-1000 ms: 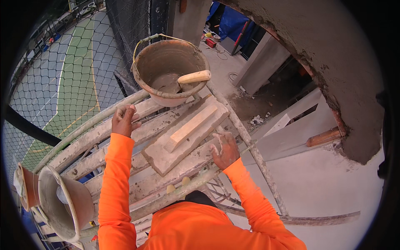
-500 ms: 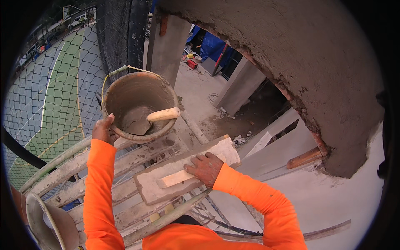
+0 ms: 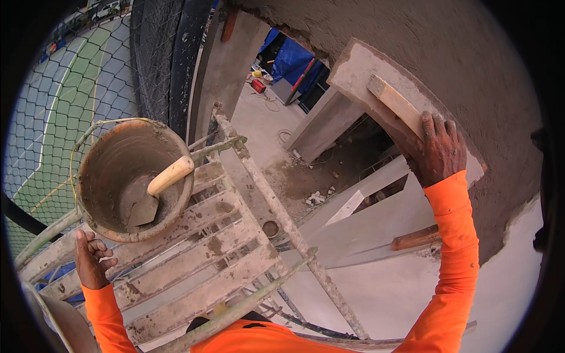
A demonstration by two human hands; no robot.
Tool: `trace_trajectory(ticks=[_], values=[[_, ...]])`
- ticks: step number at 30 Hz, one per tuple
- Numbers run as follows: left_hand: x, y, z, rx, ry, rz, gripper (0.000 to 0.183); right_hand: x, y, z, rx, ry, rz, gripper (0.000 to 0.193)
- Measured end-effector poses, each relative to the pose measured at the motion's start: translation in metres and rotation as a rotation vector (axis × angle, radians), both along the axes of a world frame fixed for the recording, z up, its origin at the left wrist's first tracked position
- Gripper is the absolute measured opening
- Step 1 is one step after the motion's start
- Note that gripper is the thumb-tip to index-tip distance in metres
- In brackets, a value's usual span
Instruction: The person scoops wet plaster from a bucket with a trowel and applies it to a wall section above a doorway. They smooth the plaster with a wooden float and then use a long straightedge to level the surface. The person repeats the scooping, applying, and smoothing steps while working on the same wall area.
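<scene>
My right hand [image 3: 438, 147] is closed round the wooden handle of a plastering float [image 3: 365, 67], a long board crusted with mortar. The float lies along the lower edge of the wet grey plaster wall [image 3: 465, 53] at the upper right; contact along its whole face cannot be seen. At the left, a mortar-stained bucket [image 3: 97, 200] stands on the scaffold planks, with a trowel [image 3: 170, 176] inside, its wooden handle leaning on the rim. Just below the bucket is my left hand [image 3: 93, 259], its fingers loosely bent and apart, holding nothing.
Slatted scaffold planks [image 3: 200, 267] with gaps lie in front of me, edged by metal tubes [image 3: 276, 206]. A second bucket [image 3: 67, 317] stands at the lower left. Chain-link fence [image 3: 59, 117] rises on the left. Far below are rubble [image 3: 318, 197] and a red box [image 3: 258, 86].
My right hand has carried the float from above the planks up and right to the plaster wall. My left hand has let go of the bucket, which now stands further left and lower in view.
</scene>
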State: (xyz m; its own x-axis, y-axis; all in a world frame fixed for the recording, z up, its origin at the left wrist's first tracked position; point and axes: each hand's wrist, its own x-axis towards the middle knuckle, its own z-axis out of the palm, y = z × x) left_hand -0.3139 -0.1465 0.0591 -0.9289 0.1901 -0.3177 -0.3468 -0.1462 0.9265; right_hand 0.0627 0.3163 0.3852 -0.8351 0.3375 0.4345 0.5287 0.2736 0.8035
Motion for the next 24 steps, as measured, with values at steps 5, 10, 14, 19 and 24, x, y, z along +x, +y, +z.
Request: trace_trajectory(ticks=[5, 10, 14, 19, 24], values=[[0.050, -0.042, -0.048, -0.180, 0.173, -0.002, 0.040, -0.049, 0.060, 0.019, 0.122, -0.047, -0.098, 0.041], [0.113, -0.061, -0.064, -0.314, 0.201, -0.045, 0.034, -0.086, 0.107, 0.013, 0.164, -0.082, -0.106, 0.033], [0.129, -0.065, -0.071, -0.353, 0.192, -0.021, 0.030, -0.127, 0.133, 0.008, 0.160, -0.058, -0.106, 0.031], [0.136, -0.057, -0.065, -0.355, 0.175, -0.027, 0.029, -0.202, 0.153, 0.005, 0.097, -0.017, -0.140, 0.039], [0.145, -0.032, -0.052, -0.329, 0.179, -0.108, 0.027, -0.261, 0.176, -0.004, 0.114, 0.031, -0.062, 0.038]])
